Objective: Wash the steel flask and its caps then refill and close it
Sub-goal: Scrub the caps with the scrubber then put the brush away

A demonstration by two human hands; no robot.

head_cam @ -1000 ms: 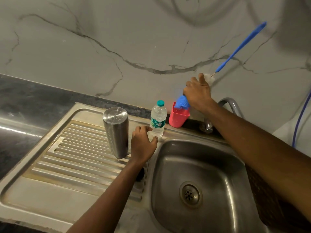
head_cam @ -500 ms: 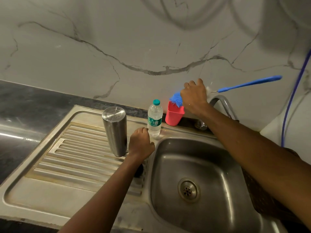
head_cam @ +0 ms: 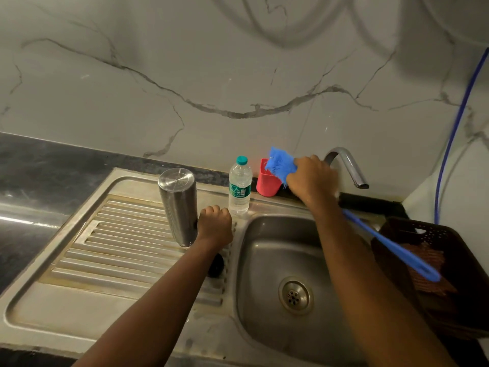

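The steel flask (head_cam: 179, 206) stands upside down on the ribbed drainboard (head_cam: 113, 242), its flat base up. My left hand (head_cam: 214, 225) rests as a fist on the drainboard just right of the flask, and I cannot see anything in it. A black cap (head_cam: 216, 264) peeks out from under my left forearm. My right hand (head_cam: 312, 180) grips a blue bottle brush (head_cam: 280, 164) near its bristle head, above the pink cup (head_cam: 267, 182). The brush's long blue handle (head_cam: 391, 247) points down to the right, over the sink's right side.
A small plastic water bottle (head_cam: 240, 185) with a teal cap stands at the sink's back rim. The steel tap (head_cam: 349, 165) curves over the basin (head_cam: 264, 260), drain (head_cam: 295, 295) at its bottom. A dark basket (head_cam: 434, 274) sits on the right. Black counter (head_cam: 31, 170) lies left.
My right hand has lifted the brush head out of the pink cup and swung the handle from pointing up at the wall, round to the right and down. My left hand barely moved.
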